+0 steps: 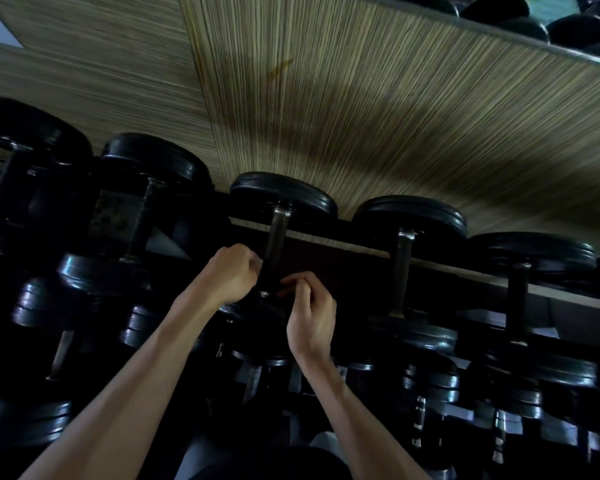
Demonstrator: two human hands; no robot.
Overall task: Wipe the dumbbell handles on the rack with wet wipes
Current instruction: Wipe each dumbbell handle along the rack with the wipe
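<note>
Near: lower tier of dumbbells (430, 386), packed side by side beneath my forearms.

Middle: left hand (231, 271), fingers curled into a fist just left of the handle (274, 251). A pale scrap shows at its fingertips, possibly a wipe; too blurred to say, so what it holds I cannot tell. Right hand (310, 315), fingers curled with the tips pinched together, just right of the handle's lower end; what they pinch I cannot tell.

Task item: the handle stands on the upper tier between its near plate, under my hands, and its far plate (283, 195).

Far: neighbouring dumbbell (404, 271) to the right, two bigger ones left, then the striped wall panel (361, 116) touching the far plates.

Risks, as I judge them: knuckles striking the plate collars at either end of a stroke, because the handle is short; a wipe slipping into the dark gap under the rail, because the grip looks light.

Room: open gaps either side of the handle; none beyond the far plate.
</note>
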